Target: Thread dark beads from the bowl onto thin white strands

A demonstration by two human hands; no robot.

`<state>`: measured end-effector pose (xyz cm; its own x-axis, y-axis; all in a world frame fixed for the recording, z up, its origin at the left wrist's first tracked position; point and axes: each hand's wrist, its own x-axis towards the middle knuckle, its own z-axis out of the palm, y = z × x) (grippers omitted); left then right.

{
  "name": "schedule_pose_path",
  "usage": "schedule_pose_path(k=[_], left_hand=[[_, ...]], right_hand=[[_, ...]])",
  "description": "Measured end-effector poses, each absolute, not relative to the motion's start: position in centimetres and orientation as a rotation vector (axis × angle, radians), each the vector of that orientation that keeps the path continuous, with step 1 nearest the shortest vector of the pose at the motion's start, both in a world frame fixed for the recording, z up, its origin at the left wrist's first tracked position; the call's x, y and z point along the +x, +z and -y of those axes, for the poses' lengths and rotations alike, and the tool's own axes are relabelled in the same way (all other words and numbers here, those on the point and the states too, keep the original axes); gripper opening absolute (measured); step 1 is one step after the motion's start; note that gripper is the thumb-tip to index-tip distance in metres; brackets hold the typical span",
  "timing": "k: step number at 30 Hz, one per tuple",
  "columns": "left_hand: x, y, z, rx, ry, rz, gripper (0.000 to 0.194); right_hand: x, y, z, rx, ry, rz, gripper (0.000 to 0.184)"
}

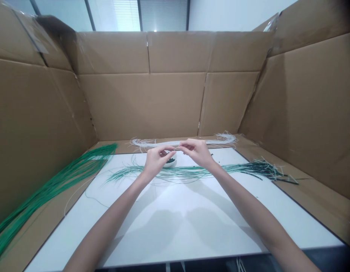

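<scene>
My left hand (155, 160) and my right hand (199, 152) are raised close together above the far half of the white board. Both are closed in a pinch, fingertips facing each other. A thin pale strand (176, 147) spans the small gap between them; its ends are hidden by the fingers. Just below my left fingertips stands a small white bowl (169, 165) with small dark pieces in it, partly covered by that hand. Under both wrists, a loose bundle of thin green wires (188, 172) lies across the board, with dark sleeves and pale tips at its right end.
Another green wire bundle (58, 183) runs along the left side. White wires (143, 143) lie behind the board (163, 234). Cardboard walls (146, 102) enclose the back and both sides. A few dark specks and a stray curved wire lie on the board.
</scene>
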<state>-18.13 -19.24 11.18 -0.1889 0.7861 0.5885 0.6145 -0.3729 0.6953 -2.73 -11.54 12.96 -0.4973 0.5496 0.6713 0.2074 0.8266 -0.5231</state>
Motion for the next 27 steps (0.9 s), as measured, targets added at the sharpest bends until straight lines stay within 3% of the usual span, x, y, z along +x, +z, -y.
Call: schedule_pose_path(k=[5, 11, 19, 27], left_hand=[[-17.9, 11.4, 19.4, 1.830, 1.623, -1.676, 0.019], [-18.1, 12.3, 19.9, 1.762, 1.678, -1.682, 0.018], [-17.5, 14.0, 21.5, 1.701, 1.797, -1.618, 0.016], [-16.7, 14.4, 22.2, 1.718, 1.877, -1.549, 0.014]], right_hand=[[-2.8, 12.8, 11.9, -0.534, 0.569, 2.071, 0.011], [-2.5, 13.2, 11.7, -0.458, 0.978, 1.773, 0.019], [-2.5, 13.5, 12.0, -0.306, 1.445, 1.572, 0.016], [-2.5, 13.5, 12.3, -0.186, 1.597, 1.552, 0.013]])
